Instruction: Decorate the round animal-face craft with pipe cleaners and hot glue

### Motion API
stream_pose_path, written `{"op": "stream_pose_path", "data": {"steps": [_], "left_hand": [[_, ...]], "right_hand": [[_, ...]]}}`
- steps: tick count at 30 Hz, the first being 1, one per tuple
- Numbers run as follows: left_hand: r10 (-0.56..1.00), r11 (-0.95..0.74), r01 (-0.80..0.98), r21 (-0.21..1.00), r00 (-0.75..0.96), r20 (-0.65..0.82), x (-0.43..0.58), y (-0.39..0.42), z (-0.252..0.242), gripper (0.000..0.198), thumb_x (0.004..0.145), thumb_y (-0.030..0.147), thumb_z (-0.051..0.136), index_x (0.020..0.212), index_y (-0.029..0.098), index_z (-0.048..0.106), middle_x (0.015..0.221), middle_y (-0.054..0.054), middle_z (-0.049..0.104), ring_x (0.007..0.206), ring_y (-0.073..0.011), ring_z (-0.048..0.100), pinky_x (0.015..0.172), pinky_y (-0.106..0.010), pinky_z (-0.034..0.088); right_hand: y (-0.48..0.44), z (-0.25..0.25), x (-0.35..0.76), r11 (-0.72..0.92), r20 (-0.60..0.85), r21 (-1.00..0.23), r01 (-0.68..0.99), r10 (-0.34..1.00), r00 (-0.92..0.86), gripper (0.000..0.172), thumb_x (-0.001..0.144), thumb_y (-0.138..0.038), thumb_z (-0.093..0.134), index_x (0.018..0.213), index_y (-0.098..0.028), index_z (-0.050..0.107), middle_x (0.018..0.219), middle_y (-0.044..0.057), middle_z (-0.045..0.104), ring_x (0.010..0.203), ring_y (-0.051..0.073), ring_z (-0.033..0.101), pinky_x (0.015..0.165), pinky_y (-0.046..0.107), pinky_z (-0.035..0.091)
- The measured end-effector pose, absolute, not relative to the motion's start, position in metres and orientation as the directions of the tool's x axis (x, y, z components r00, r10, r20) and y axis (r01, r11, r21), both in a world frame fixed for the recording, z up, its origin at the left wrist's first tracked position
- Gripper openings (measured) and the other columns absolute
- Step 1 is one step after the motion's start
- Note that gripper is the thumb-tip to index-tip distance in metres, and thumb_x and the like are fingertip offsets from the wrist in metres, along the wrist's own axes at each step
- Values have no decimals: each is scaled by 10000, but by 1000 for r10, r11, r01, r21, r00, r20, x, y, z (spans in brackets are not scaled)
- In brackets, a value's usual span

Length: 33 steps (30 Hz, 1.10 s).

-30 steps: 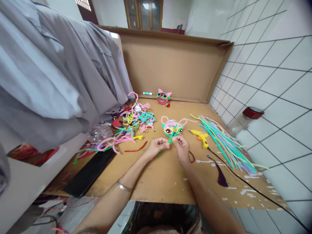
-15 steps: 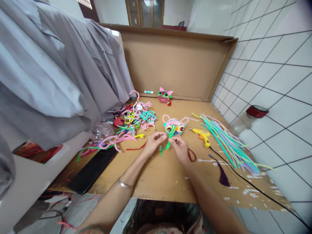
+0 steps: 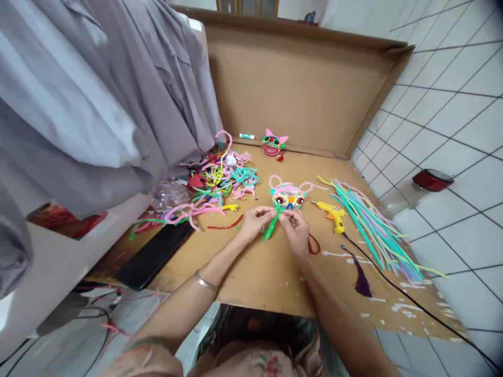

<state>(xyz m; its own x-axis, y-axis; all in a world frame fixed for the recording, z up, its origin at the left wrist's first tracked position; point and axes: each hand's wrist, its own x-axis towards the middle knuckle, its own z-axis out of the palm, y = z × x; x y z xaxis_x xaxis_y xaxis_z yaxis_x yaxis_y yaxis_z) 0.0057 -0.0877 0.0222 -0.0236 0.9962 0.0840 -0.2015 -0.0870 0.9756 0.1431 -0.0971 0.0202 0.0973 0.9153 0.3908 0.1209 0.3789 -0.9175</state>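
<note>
Left grip: we have our left grip [image 3: 254, 222] with thumb and forefinger pinching the upper part of a bundle of bright-green fuzzy strips [image 3: 271, 229].
Right grip: our right grip [image 3: 295, 230] pinches the same strips from the other side, fingertips near the left ones.
Green strips: between both grips, tails hanging down toward us, above the brown worktop [image 3: 251, 283].
Animal head: the round, pink-eared, multicoloured fuzzy-stem head [image 3: 290, 195] sits just beyond both grips.
Glue gun: the yellow, black-corded plastic glue gun [image 3: 333, 212] lies right of the right grip, nozzle toward the head; a careless sideways reach could brush the nozzle, perhaps hot, or snag the cord.
Slip risk: we judge uneven pinching could splay the strips or bend them out of line.
Hard to see: our fingers hide the head's lower edge; we cannot count the strips or make out their join.
</note>
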Motion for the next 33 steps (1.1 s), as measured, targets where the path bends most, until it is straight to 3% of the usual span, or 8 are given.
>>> {"op": "stream_pose_path", "data": {"steps": [4, 9, 16, 23, 33], "left_hand": [[997, -54, -237, 970, 33, 64, 9, -90, 24, 483, 554, 530, 850, 775, 117, 737, 533, 31, 575, 465, -53, 424, 465, -195, 331], [998, -9, -300, 954, 59, 27, 10, -91, 26, 495, 503, 446, 895, 832, 115, 731, 616, 10, 640, 506, -59, 486, 499, -191, 372], [998, -13, -319, 948, 61, 34, 11, -90, 24, 492, 489, 462, 896, 807, 118, 744, 598, 5, 639, 503, -63, 483, 503, -196, 376], [997, -2, -298, 955, 76, 26, 9, -88, 20, 477, 508, 440, 891, 833, 114, 767, 576, 14, 617, 507, -60, 453, 518, -205, 362], [995, -25, -290, 957, 84, 51, 11, -91, 26, 454, 487, 457, 893, 789, 137, 782, 584, 9, 638, 512, -63, 455, 517, -204, 370]], "right_hand": [[-94, 15, 142, 326, 324, -945, 2, 939, 116, 177, 763, -372, 679, 765, -196, 650, 773, -1, 579, 694, 133, 551, 656, 272, 459], [-92, 11, 140, 238, 226, -967, -89, 967, 121, 210, 708, -386, 719, 782, -203, 646, 753, -1, 600, 651, 125, 535, 620, 264, 453], [-94, 21, 141, 182, 173, -975, -125, 982, 76, 244, 680, -429, 727, 701, -208, 624, 617, -38, 538, 558, 103, 463, 568, 255, 421], [-92, 18, 143, 230, 221, -968, -96, 971, 92, 240, 670, -421, 763, 662, -207, 653, 680, -10, 584, 615, 116, 502, 628, 277, 436], [-92, 21, 144, 182, 175, -979, -96, 981, 82, 311, 645, -497, 764, 639, -215, 631, 546, -42, 514, 518, 101, 419, 531, 259, 386]]}}
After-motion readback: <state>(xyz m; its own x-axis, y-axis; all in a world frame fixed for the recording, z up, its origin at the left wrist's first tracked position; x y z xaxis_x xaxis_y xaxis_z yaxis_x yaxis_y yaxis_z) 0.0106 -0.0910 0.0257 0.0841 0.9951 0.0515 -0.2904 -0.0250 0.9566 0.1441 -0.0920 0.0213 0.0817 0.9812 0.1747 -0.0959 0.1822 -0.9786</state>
